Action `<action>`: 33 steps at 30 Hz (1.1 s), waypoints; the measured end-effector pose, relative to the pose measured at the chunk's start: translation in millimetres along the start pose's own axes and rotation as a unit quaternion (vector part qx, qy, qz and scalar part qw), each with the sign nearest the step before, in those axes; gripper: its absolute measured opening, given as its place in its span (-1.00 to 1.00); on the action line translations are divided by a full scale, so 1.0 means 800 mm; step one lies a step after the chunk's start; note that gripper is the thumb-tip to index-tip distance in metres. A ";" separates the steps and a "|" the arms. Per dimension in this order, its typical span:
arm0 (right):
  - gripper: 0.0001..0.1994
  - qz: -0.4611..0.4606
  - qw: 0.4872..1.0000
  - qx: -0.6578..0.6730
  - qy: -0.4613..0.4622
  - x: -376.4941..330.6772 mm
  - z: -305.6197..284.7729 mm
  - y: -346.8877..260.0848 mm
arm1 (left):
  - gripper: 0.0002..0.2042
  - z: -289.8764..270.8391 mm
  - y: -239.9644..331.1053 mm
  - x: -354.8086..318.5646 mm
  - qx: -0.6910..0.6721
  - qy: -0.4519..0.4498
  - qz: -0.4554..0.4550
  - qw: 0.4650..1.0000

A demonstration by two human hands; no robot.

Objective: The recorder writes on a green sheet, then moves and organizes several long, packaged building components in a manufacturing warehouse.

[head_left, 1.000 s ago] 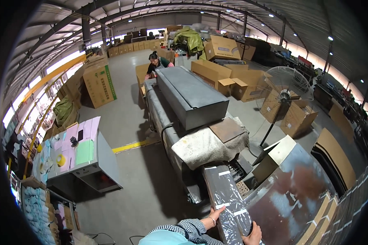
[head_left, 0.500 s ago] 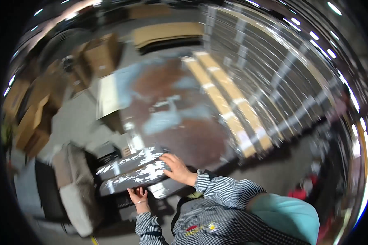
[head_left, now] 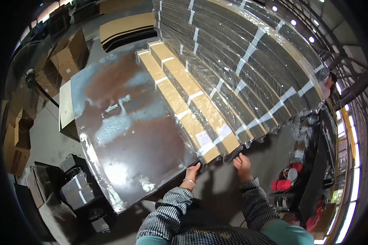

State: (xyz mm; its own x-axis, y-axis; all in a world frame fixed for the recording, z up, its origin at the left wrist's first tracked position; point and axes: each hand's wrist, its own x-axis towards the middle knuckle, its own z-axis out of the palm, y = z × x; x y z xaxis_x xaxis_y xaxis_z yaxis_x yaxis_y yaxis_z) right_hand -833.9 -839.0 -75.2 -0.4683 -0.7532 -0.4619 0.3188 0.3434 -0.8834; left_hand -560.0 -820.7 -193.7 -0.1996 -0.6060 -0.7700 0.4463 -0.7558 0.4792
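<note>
Two long flat packs with brown cardboard faces lie side by side, wrapped in clear plastic with white tape: a left pack [head_left: 173, 104] and a right pack [head_left: 202, 102]. They rest on a worn brown and blue-grey table [head_left: 143, 151]. My left hand [head_left: 190, 174] is at the table's near edge, by the left pack's near end, thumb pointing up; its other fingers are mostly hidden. Close to the right pack's near end is my right hand [head_left: 243, 165], fingers apart and slightly bent. Whether it touches the plastic is unclear.
A row of dark wrapped panels [head_left: 233, 53] leans to the right of the packs. Left of the table are a taped grey bundle [head_left: 79, 190] and cardboard boxes [head_left: 69, 55]. Red and white items [head_left: 288, 179] lie at the right. Stacked boards [head_left: 126, 28] are at the back.
My hands have left the shiny wrapped bundle on the left and moved right to the near ends of the long packs. The view has swung right.
</note>
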 end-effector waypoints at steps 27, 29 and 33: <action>-0.08 -0.439 0.667 -0.578 -0.169 -0.147 0.123 0.045 | -0.14 -0.068 -0.062 -0.111 -0.127 -0.025 0.175 0.976; -0.07 -0.363 0.697 -0.594 -0.171 -0.108 0.155 0.061 | -0.17 -0.067 -0.035 -0.079 -0.090 -0.016 0.144 0.985; -0.13 -0.401 0.629 -0.638 -0.190 -0.074 0.172 0.086 | -0.37 -0.057 -0.052 -0.049 -0.023 0.080 0.122 0.989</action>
State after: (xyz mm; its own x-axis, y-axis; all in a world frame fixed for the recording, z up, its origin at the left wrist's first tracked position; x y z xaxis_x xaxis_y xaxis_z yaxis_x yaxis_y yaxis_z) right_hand -671.1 -847.9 -97.7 0.2513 -0.9678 0.0101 -0.9292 -0.2442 -0.2774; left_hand -530.8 -754.0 -202.6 0.0576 -0.7200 -0.6916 0.5048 -0.5766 0.6424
